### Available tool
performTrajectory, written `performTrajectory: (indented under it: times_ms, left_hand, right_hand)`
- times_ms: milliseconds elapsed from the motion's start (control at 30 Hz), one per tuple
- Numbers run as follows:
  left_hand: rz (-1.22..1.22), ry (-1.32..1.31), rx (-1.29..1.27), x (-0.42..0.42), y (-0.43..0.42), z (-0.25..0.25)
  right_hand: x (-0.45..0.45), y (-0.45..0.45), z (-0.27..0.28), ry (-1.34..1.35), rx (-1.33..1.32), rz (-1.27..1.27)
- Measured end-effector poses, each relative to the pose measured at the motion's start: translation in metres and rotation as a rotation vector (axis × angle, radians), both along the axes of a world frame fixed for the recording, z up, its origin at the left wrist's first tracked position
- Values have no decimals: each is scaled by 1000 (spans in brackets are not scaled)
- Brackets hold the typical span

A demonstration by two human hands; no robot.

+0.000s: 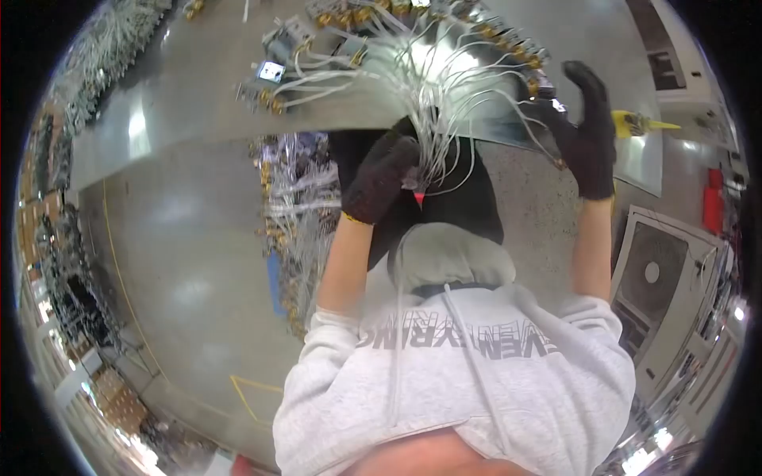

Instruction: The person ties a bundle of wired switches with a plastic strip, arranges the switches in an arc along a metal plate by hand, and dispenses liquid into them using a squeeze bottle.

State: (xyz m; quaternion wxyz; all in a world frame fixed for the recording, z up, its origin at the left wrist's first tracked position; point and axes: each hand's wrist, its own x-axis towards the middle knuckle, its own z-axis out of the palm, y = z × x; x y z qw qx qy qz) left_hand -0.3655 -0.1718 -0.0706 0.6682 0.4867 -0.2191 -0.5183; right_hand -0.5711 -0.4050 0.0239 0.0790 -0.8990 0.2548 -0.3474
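Cables (pixel 429 147) bunched in the left hand (pixel 384 176), upper centre of the frame.

Nearest, a pale sweatshirt (pixel 468 365) is seen at the bottom; beyond it, the white bundle is gripped above the dark-clad legs (pixel 476 202) by the left hand, in a dark glove. From there the strands are fanned across the grey table (pixel 198 99), their ends fitted with brass-coloured fittings (pixel 278 105) in an arc at the top. The right hand (pixel 591 135), also gloved, is held wide, thumb and fingers spread, near the arc's right end; just beside it, a yellow object (pixel 627 124) is seen. Another pile (pixel 302 190) is seen left of the legs, and a heap (pixel 99 67) at upper left.
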Motion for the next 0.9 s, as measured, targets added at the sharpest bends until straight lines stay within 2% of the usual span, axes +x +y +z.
performTrajectory:
  times_ms: [33, 100, 167, 233, 267, 333, 400, 433, 533, 567, 600, 667, 700, 767, 833, 900]
  left_hand:
    - [43, 36, -13, 3, 8, -5]
    - [124, 96, -47, 14, 25, -15]
    - [201, 155, -84, 20, 42, -25]
    - [284, 173, -31, 16, 58, -45]
    - [351, 143, 28, 11, 64, -46]
    - [419, 118, 94, 2, 73, -46]
    - [365, -171, 210, -8, 80, -45]
    - [370, -164, 218, -13, 81, -45]
    - [366, -110, 202, -25, 79, -47]
    - [328, -347, 162, -27, 77, -47]
    - [287, -585, 119, -28, 74, -49]
    - [289, -633, 76, -31, 66, -57]
    - [279, -689, 31, -33, 61, -58]
    - [242, -608, 11, -38, 54, -61]
    - [198, -529, -16, -39, 52, -58]
    - [162, -476, -39, -39, 52, -56]
  right_hand:
    - [-2, 20, -1, 11, 23, 25]
    - [-9, 62, -4, -321, 632, 2]
    - [-23, 109, -35, -383, 744, 110]
    - [-21, 134, -56, -140, 772, 222]
    - [-14, 145, -60, -128, 786, 229]
    - [11, 172, -59, -264, 1215, 95]
    - [17, 183, -66, -306, 1310, 78]
    - [19, 187, -69, -363, 1393, 60]
    - [21, 184, -61, -444, 1507, -20]
    - [20, 182, -62, -432, 1508, -20]
    - [17, 178, -65, -366, 1399, -18]
    - [9, 170, -72, -285, 1289, -9]
    - [5, 167, -74, -197, 1134, 11]
    - [1, 166, -75, -98, 980, 34]
    - [7, 165, -62, -297, 1189, -17]
    - [4, 162, -60, -234, 1082, -7]
